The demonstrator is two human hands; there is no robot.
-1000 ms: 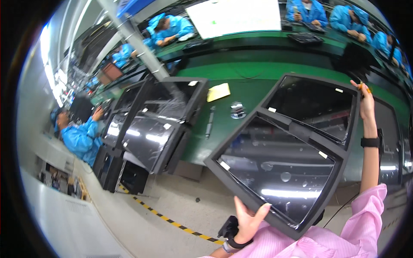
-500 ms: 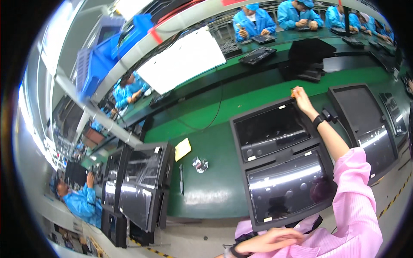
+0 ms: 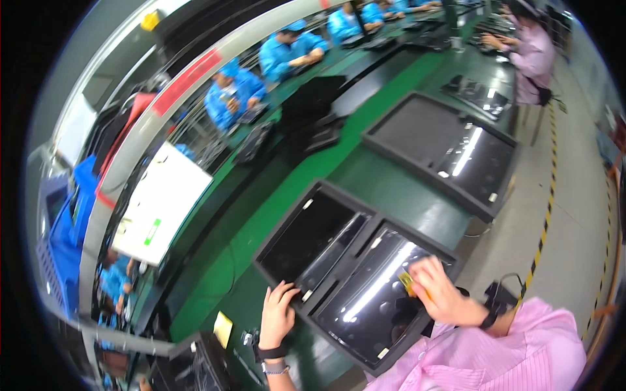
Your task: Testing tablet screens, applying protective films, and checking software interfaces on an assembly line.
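Observation:
A black two-compartment foam tray lies on the green bench in front of me, with a glossy dark screen panel in its far compartment and a second glossy panel in the near one. My left hand rests at the tray's left edge, fingers apart over the rim by a small white tab. Above the near panel, my right hand pinches a small yellow-orange object; its exact kind is unclear. Whether that object touches the panel I cannot tell.
Another black tray with one dark panel stands farther right. A yellow pad and a pen lie at left, near another loaded tray. A white board hangs over the bench. Co-workers in blue and pink sit beyond.
My view has swung to the right. My right hand has come back from the tray's far edge to over the near panel with the yellow-orange object. My left hand has moved from beside my body to the tray's edge.

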